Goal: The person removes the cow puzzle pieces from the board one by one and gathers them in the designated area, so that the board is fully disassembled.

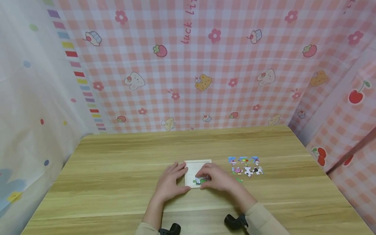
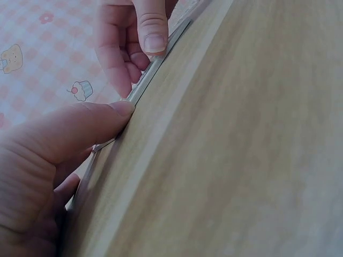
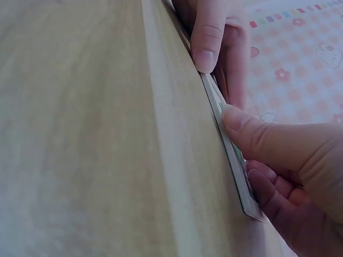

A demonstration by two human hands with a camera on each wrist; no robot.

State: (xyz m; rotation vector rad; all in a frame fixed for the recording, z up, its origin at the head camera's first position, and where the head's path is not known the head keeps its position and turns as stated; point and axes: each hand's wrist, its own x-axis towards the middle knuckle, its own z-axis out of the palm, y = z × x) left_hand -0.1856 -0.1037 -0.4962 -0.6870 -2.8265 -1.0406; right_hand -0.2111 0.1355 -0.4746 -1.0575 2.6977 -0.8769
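A small white puzzle tray [image 1: 192,171] lies flat on the wooden table, with colourful jigsaw pieces [image 1: 198,181] in its lower right part. My left hand [image 1: 171,182] holds the tray's left side, fingers along the left edge and thumb at the lower left corner. The left wrist view shows that thumb [image 2: 107,120] against the tray's rim [image 2: 150,72]. Over the lower right of the tray, my right hand [image 1: 216,177] pinches a jigsaw piece with curled fingers, which partly hide it. In the right wrist view, its thumb [image 3: 257,131] touches the near rim [image 3: 228,144].
To the right of the tray, several loose jigsaw pieces [image 1: 248,171] lie in rows on the table [image 1: 117,182]; my right forearm passes close below them. A pink checked cloth [image 1: 188,81] hangs behind the table. Black wrist cameras [image 1: 235,222] sit on both wrists.
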